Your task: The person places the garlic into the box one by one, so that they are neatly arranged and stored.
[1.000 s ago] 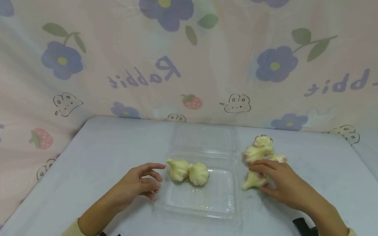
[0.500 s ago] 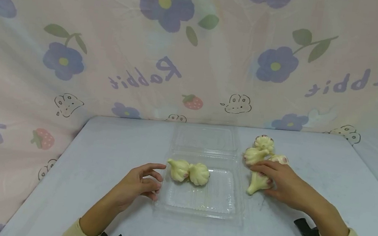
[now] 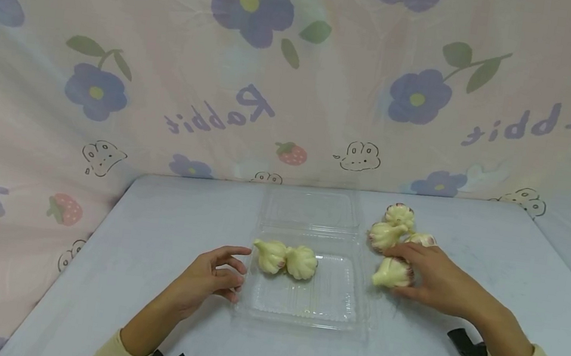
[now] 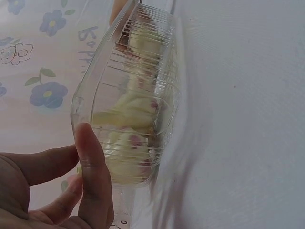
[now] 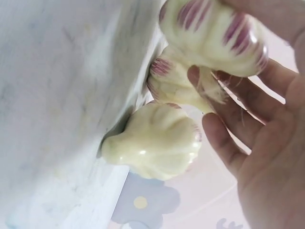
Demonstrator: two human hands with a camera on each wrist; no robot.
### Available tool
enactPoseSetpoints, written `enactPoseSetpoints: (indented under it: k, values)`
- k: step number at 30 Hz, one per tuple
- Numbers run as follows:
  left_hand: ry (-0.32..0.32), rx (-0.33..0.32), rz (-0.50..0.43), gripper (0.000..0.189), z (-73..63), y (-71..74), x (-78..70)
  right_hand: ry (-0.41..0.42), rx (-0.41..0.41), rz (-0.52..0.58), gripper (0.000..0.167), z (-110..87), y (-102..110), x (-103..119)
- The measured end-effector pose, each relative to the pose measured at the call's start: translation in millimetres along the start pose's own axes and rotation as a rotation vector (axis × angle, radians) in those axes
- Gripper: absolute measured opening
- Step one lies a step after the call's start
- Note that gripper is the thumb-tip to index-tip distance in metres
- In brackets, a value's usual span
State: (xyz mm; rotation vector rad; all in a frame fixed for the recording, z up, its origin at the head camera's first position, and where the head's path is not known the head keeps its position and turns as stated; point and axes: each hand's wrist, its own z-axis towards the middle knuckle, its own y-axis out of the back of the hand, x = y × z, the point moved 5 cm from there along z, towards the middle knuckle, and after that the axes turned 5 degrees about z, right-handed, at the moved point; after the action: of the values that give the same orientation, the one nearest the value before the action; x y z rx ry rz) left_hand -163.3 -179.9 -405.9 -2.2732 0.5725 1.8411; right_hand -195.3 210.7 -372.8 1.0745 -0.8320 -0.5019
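My right hand [image 3: 432,278] holds a garlic bulb [image 3: 393,273] between thumb and fingers, its stem toward the container. The right wrist view has this purple-streaked bulb [image 5: 214,38] large at the top. Two other bulbs show below it there, the nearest garlic bulb [image 5: 155,140] lying by the spread fingers. A clear plastic container [image 3: 299,318] lies open at the middle of the table, with two garlic bulbs [image 3: 301,262] side by side at its back left. My left hand [image 3: 209,279] pinches its left rim; the left wrist view shows a finger [image 4: 93,167] against the outer wall.
Behind the right hand, three more bulbs cluster, including one garlic bulb [image 3: 398,214] at the back. The container's clear lid [image 3: 311,210] lies folded back toward the printed cloth [image 3: 323,99]. Black straps [image 3: 468,346] sit at both wrists.
The garlic bulb in the right hand has shifted slightly right, and its stem has swung from pointing toward the front to pointing left. The left hand and the container have stayed in place.
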Motion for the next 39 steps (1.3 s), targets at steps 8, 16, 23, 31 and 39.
enactPoseSetpoints:
  k: [8,16,23,31,39]
  values:
    - [-0.003,0.003,0.003,0.062,-1.5,-0.4,-0.9,-0.001,-0.012,0.037,0.048,-1.0,0.3,-1.4]
    - [-0.004,-0.005,0.008,0.062,-1.4,-0.5,-1.0,-0.100,0.052,0.093,0.048,-8.4,5.8,-17.0]
    - [-0.005,-0.007,0.007,0.062,-1.1,-0.3,-0.3,-0.127,0.094,0.137,0.051,-16.2,14.5,-29.5]
    - [-0.002,-0.013,0.008,0.062,-1.6,0.0,-0.2,-0.117,0.113,0.142,0.063,-19.6,18.4,-32.4]
    - [-0.005,-0.013,0.009,0.062,-1.1,-0.3,-0.9,-0.068,0.153,0.194,0.061,-24.1,20.2,-37.1]
